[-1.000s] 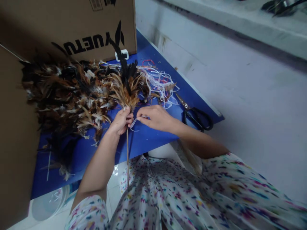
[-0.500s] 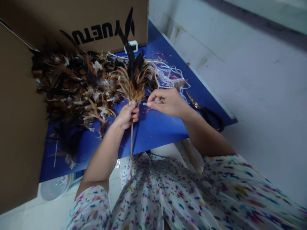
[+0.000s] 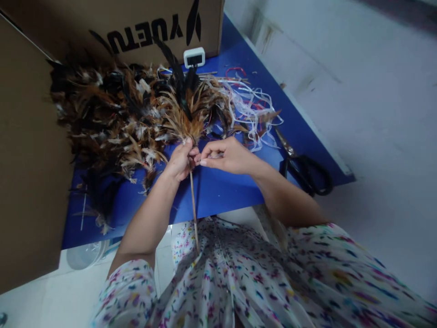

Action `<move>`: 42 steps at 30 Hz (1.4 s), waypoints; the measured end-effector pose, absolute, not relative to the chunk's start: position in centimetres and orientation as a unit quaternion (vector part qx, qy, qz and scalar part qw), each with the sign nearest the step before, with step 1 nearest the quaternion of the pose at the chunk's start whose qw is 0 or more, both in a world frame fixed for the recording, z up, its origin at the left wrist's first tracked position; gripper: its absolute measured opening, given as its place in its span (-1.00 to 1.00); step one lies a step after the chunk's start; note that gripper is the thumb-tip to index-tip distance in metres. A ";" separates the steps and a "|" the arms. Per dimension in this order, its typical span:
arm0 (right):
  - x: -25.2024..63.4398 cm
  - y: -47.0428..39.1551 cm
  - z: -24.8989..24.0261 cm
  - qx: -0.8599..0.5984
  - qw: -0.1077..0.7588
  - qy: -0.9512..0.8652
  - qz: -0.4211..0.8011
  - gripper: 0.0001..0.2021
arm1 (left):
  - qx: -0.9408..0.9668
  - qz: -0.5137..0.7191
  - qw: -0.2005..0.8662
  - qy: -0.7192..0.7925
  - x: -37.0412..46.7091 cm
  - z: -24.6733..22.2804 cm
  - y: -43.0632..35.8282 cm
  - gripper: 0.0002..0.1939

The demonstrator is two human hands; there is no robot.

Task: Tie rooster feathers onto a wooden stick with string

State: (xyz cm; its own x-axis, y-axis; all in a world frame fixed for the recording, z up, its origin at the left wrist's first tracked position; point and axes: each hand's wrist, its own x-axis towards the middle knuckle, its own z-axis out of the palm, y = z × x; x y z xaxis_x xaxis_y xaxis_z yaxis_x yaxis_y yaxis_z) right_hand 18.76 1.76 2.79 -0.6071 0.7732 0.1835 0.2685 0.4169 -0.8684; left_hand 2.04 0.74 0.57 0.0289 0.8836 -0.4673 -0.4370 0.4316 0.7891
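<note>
My left hand (image 3: 180, 160) is closed round the top of a thin stick (image 3: 193, 196), just below a bundle of brown and black feathers (image 3: 187, 120). The stick hangs down past the table edge to the patterned clothing. Close beside it, my right hand (image 3: 227, 156) pinches a strip of pale, clear material, mostly hidden by the fingers; its fingertips are at the left fingers. A large pile of brown, black and white feathers (image 3: 112, 123) lies to the left.
Black-handled scissors (image 3: 303, 168) lie right of my right forearm. White and red strips (image 3: 254, 109) are tangled on the blue table (image 3: 225, 196). A small white device (image 3: 194, 58) stands by a cardboard box (image 3: 153, 18). A wall is at the right.
My right hand has moved left and slightly down until its fingertips meet my left hand. The view has shifted a little, and the stick's lower end slants more to the right.
</note>
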 end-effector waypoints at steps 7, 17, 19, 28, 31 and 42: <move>19.3 1.6 2.7 -0.296 0.255 -0.811 0.435 -0.85 | 0.233 0.483 0.692 0.483 1.8 0.7 0.9 -0.58; 19.9 2.2 2.4 -0.317 0.290 -0.784 0.449 -0.80 | 0.219 0.504 0.691 0.469 2.2 0.4 1.1 -0.57; 19.8 2.2 2.3 -0.301 0.278 -0.786 0.462 -0.80 | 0.225 0.508 0.689 0.466 2.2 0.5 1.2 -0.58; 22.3 3.1 3.4 -0.224 0.167 -0.815 0.508 -0.82 | 0.203 0.547 0.659 0.475 0.6 1.0 1.4 -0.64; 22.5 3.4 3.4 -0.227 0.180 -0.815 0.502 -0.81 | 0.206 0.543 0.661 0.476 0.9 0.9 1.3 -0.64; 21.2 3.6 2.0 -0.358 0.361 -0.761 0.404 -0.82 | 0.266 0.482 0.691 0.469 2.3 0.4 0.6 -0.63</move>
State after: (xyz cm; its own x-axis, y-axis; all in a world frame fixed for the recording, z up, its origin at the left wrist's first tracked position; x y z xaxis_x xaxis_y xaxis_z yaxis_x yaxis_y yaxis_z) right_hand 21.15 3.57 1.99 -0.4828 0.8359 0.2611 0.2522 0.4182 -0.8726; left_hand 2.27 0.57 0.42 0.0970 0.9152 -0.3911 -0.4157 0.3943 0.8196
